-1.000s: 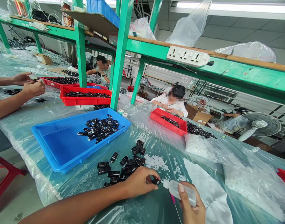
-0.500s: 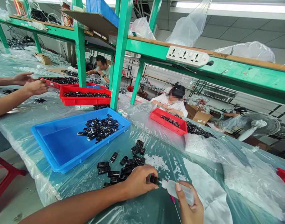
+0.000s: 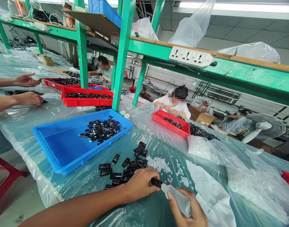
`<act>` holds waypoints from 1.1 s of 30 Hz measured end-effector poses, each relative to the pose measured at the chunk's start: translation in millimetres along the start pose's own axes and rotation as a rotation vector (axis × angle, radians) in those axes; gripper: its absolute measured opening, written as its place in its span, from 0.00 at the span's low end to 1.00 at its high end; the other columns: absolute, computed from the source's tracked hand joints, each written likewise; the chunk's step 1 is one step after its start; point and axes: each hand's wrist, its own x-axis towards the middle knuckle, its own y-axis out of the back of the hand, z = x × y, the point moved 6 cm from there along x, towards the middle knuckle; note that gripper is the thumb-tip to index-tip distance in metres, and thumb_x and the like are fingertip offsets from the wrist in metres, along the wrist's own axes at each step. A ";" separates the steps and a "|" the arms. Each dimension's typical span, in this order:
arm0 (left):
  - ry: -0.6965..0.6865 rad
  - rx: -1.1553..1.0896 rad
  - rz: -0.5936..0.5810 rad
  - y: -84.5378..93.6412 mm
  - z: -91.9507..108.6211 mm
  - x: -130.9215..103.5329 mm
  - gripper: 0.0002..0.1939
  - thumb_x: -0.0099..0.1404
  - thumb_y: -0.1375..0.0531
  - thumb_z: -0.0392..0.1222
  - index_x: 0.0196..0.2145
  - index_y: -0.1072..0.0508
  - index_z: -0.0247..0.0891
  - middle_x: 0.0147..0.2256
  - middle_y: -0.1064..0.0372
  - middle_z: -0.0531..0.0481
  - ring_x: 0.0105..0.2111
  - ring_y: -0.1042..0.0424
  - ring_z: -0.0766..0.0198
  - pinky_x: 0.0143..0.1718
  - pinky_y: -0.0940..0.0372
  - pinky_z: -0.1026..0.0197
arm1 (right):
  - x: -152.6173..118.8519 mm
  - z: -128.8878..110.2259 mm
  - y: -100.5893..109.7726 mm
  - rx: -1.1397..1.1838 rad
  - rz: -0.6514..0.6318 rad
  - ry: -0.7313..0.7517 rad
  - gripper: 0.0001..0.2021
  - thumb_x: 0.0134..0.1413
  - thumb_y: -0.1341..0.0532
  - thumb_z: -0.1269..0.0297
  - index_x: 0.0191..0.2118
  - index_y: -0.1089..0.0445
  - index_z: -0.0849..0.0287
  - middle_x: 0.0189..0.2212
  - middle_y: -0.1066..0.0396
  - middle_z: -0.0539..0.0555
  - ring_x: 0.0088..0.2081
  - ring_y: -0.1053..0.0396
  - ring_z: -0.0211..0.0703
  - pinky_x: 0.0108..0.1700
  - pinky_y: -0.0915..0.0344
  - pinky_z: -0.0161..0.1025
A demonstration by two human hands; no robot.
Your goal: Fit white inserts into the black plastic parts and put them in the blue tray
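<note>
Bottle (image 3: 177, 198) steeper in right hand (image 3: 193, 212), at black piece (image 3: 156, 182), left hand (image 3: 141, 184) pinching.

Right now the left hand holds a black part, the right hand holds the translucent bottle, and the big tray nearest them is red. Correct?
Tray color is wrong: the head view shows the big tray is blue. The left hand holds a black part, the right hand the translucent bottle.
</note>
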 end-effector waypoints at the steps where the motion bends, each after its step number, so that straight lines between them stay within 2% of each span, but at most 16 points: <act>1: 0.004 -0.001 0.004 -0.2 -0.6 0.1 0.09 0.56 0.36 0.42 0.34 0.31 0.39 0.34 0.34 0.53 0.29 0.34 0.66 0.28 0.42 0.68 | 0.5 0.9 -0.2 0.004 -0.005 -0.022 0.21 0.42 0.40 0.40 0.28 0.30 0.55 0.26 0.28 0.54 0.28 0.32 0.46 0.28 0.40 0.36; 4: 0.033 -0.030 0.000 -1.0 -2.0 0.0 0.09 0.55 0.36 0.41 0.34 0.31 0.39 0.34 0.33 0.54 0.29 0.34 0.67 0.28 0.43 0.69 | 3.1 9.1 -3.7 0.122 -0.058 -0.192 0.22 0.39 0.39 0.39 0.29 0.32 0.56 0.26 0.30 0.53 0.27 0.33 0.45 0.26 0.39 0.35; 9: 0.089 -0.132 -0.033 -2.3 -2.2 -0.5 0.12 0.55 0.37 0.47 0.34 0.32 0.39 0.33 0.31 0.53 0.29 0.33 0.66 0.24 0.44 0.69 | 6.5 27.5 -11.9 0.398 -0.151 -0.533 0.23 0.39 0.39 0.40 0.32 0.35 0.57 0.23 0.34 0.49 0.25 0.36 0.41 0.26 0.39 0.34; 13: 0.108 -0.187 -0.037 -3.5 -3.7 -1.1 0.14 0.55 0.37 0.48 0.35 0.31 0.39 0.33 0.31 0.53 0.30 0.31 0.65 0.24 0.45 0.69 | 7.9 40.6 -19.4 0.584 -0.194 -0.633 0.23 0.47 0.41 0.44 0.41 0.35 0.59 0.18 0.37 0.46 0.22 0.36 0.41 0.26 0.37 0.36; 14: 0.112 -0.197 -0.035 -4.1 -4.6 -1.2 0.13 0.55 0.37 0.48 0.35 0.31 0.39 0.33 0.31 0.52 0.30 0.31 0.65 0.24 0.44 0.69 | 8.2 43.5 -21.4 0.638 -0.195 -0.640 0.24 0.48 0.41 0.45 0.43 0.36 0.59 0.20 0.34 0.47 0.23 0.34 0.42 0.28 0.36 0.37; 16: 0.115 -0.219 -0.023 -5.2 -6.4 -1.1 0.13 0.54 0.37 0.46 0.35 0.31 0.39 0.31 0.30 0.52 0.30 0.31 0.64 0.25 0.44 0.69 | 8.6 49.8 -24.3 0.729 -0.180 -0.668 0.27 0.47 0.40 0.46 0.48 0.36 0.60 0.33 0.28 0.52 0.30 0.30 0.45 0.35 0.33 0.40; 18: 0.109 -0.248 -0.007 -5.8 -7.2 -0.9 0.13 0.54 0.36 0.45 0.35 0.31 0.38 0.30 0.30 0.53 0.31 0.31 0.64 0.26 0.43 0.68 | 8.4 56.3 -25.9 0.763 -0.165 -0.732 0.31 0.43 0.37 0.46 0.51 0.37 0.59 0.47 0.31 0.56 0.39 0.29 0.49 0.41 0.32 0.42; 20: 0.101 -0.281 0.000 -5.7 -6.5 -0.8 0.13 0.53 0.36 0.44 0.35 0.31 0.38 0.30 0.30 0.53 0.31 0.31 0.64 0.26 0.42 0.68 | 9.3 59.6 -26.0 0.738 -0.171 -0.783 0.34 0.39 0.35 0.46 0.52 0.37 0.58 0.51 0.34 0.56 0.47 0.32 0.52 0.47 0.35 0.42; 23: 0.093 -0.338 -0.011 -4.6 -3.8 -1.3 0.12 0.53 0.36 0.43 0.35 0.31 0.38 0.31 0.30 0.52 0.32 0.31 0.64 0.29 0.40 0.67 | 14.7 59.3 -22.5 0.608 -0.182 -0.773 0.31 0.36 0.34 0.47 0.49 0.33 0.54 0.50 0.32 0.52 0.55 0.40 0.52 0.51 0.39 0.40; 27: 0.108 -0.451 -0.073 -7.2 -3.5 -2.1 0.13 0.53 0.36 0.44 0.35 0.31 0.36 0.32 0.30 0.50 0.31 0.30 0.63 0.30 0.37 0.65 | 27.0 61.8 -17.9 0.519 -0.160 -0.639 0.29 0.34 0.33 0.47 0.45 0.32 0.55 0.47 0.30 0.52 0.53 0.38 0.51 0.50 0.40 0.40; 30: 0.133 -0.604 -0.184 -16.3 -6.6 -2.5 0.15 0.52 0.35 0.44 0.36 0.30 0.34 0.34 0.28 0.46 0.30 0.30 0.63 0.30 0.37 0.65 | 34.8 75.0 -16.6 0.446 -0.208 -0.563 0.31 0.34 0.34 0.46 0.46 0.34 0.58 0.42 0.28 0.53 0.47 0.33 0.52 0.45 0.37 0.40; 33: 0.134 -0.749 -0.266 -22.9 -7.4 -2.8 0.16 0.52 0.34 0.44 0.37 0.28 0.33 0.34 0.27 0.45 0.31 0.29 0.62 0.32 0.36 0.63 | 40.1 91.7 -14.8 0.214 -0.320 -0.510 0.26 0.35 0.35 0.46 0.41 0.31 0.56 0.29 0.26 0.51 0.34 0.28 0.52 0.34 0.36 0.39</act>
